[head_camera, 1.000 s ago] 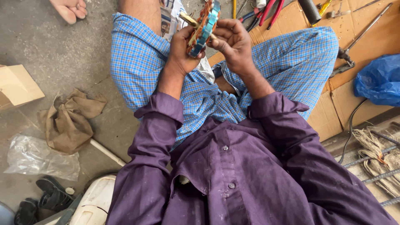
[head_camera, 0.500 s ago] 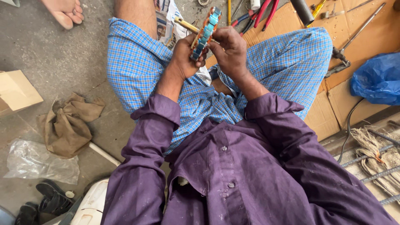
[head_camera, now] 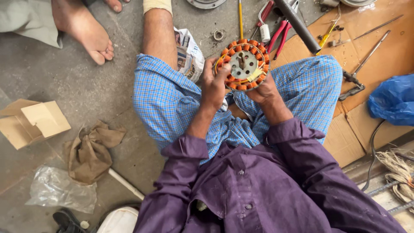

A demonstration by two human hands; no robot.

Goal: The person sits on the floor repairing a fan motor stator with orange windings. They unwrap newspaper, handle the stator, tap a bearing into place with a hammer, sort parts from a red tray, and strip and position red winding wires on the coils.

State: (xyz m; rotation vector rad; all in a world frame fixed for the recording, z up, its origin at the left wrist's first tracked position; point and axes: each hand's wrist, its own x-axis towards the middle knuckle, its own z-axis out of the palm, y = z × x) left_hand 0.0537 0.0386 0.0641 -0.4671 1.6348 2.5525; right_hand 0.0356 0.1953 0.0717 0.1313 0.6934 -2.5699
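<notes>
1. You hold a round motor stator (head_camera: pixel 243 64), ringed with orange copper coils, face up above your lap, over the blue checked cloth (head_camera: pixel 172 103) on your knees.
2. Your left hand (head_camera: pixel 214 86) closes on the stator's left rim; its fingers (head_camera: pixel 220 69) curl up over the coils on that edge.
3. Your right hand (head_camera: pixel 264 89) cups the stator from below and to the right, fingers closed under the rim and mostly hidden behind the disc.
4. The stator sits between both hands, its grey centre plate bare and untouched.
5. Red-handled pliers (head_camera: pixel 278 36) and a yellow-handled screwdriver (head_camera: pixel 240 17) lie on the floor just beyond the stator.
6. A folded newspaper (head_camera: pixel 187 54) lies beside your left knee.
</notes>
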